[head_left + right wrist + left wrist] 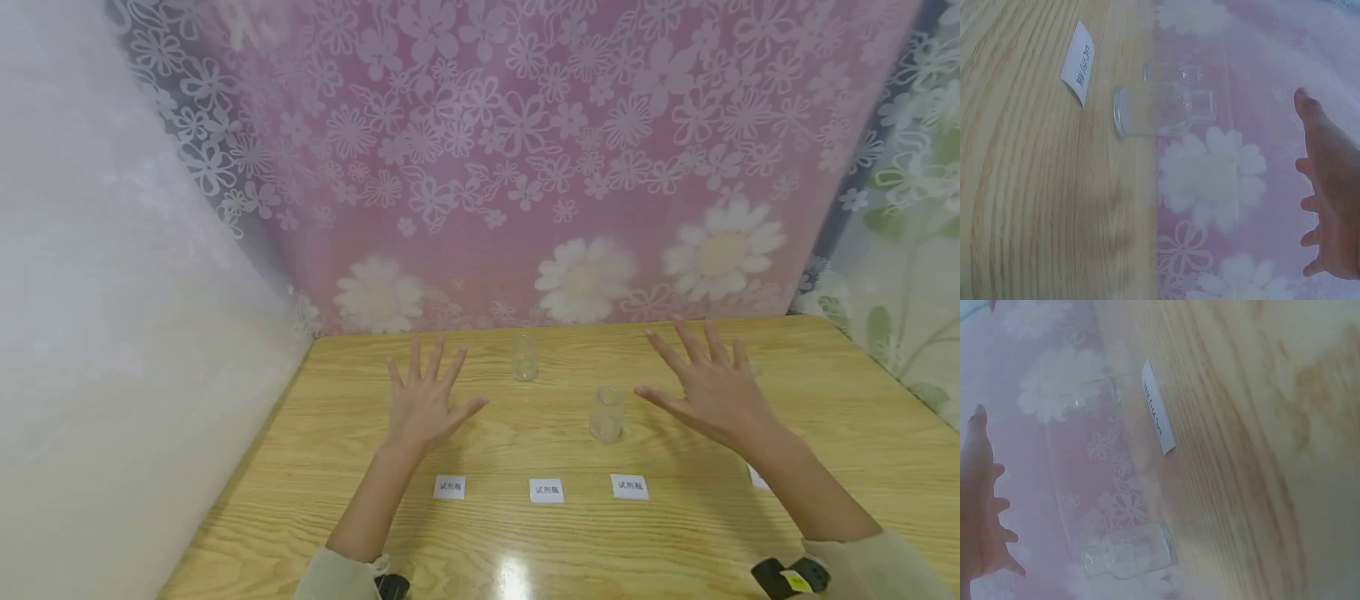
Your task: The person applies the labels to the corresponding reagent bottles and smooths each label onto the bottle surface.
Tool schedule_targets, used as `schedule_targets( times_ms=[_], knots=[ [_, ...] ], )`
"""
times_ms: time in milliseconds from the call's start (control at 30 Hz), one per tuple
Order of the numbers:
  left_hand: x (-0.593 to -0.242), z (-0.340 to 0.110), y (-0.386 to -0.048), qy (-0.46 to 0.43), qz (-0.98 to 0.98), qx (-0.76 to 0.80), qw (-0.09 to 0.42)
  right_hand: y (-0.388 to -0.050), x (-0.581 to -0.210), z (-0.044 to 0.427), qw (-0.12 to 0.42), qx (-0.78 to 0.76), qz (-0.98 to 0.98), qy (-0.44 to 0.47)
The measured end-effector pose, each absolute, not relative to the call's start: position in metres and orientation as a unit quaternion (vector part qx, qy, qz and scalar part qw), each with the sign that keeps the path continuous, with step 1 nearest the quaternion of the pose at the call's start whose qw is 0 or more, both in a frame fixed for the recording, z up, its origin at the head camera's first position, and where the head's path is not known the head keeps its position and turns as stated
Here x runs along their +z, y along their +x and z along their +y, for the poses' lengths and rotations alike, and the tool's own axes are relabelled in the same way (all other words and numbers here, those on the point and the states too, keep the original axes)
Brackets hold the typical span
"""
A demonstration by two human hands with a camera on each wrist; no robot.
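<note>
Both hands hover above the wooden table with fingers spread and hold nothing. My left hand is left of the farther clear glass bottle, which stands upright near the back edge. My right hand is to the right of the nearer glass bottle, also upright. In the left wrist view, the left hand is apart from a glass bottle. In the right wrist view, the right hand is clear of the two bottles, the larger-looking bottle partly overlapping the other.
Printed white cards lie in a row toward the front: a left card, a middle card and a right card. Another card is partly hidden by the right forearm. A pink floral curtain hangs behind the table.
</note>
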State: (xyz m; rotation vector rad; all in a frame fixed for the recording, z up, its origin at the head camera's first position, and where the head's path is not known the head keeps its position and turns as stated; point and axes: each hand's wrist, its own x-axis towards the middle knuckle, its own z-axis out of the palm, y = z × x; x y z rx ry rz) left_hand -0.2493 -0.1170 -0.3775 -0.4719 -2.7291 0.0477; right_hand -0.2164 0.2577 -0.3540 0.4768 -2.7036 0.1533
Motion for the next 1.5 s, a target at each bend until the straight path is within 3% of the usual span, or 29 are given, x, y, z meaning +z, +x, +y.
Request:
schedule_targets(
  times_ms=[300, 700, 1333, 1500],
  knots=[
    [-0.373, -0.136, -0.251, -0.139, -0.972, -0.048, 0.182, -0.225, -0.347, 0.235, 0.188, 0.052, -0.963, 0.187],
    [-0.377, -0.177, -0.25, -0.101, -0.973, -0.107, 0.179, -0.242, -0.341, 0.165, 0.177, 0.066, -0.95, 0.25],
    [-0.41, -0.213, -0.264, -0.114, -0.952, -0.223, 0.175, -0.272, -0.388, 0.05, 0.103, 0.144, -0.941, 0.287],
    [-0.421, -0.222, -0.27, -0.119, -0.947, -0.26, 0.147, -0.281, -0.4, 0.028, 0.087, 0.196, -0.93, 0.298]
  ],
)
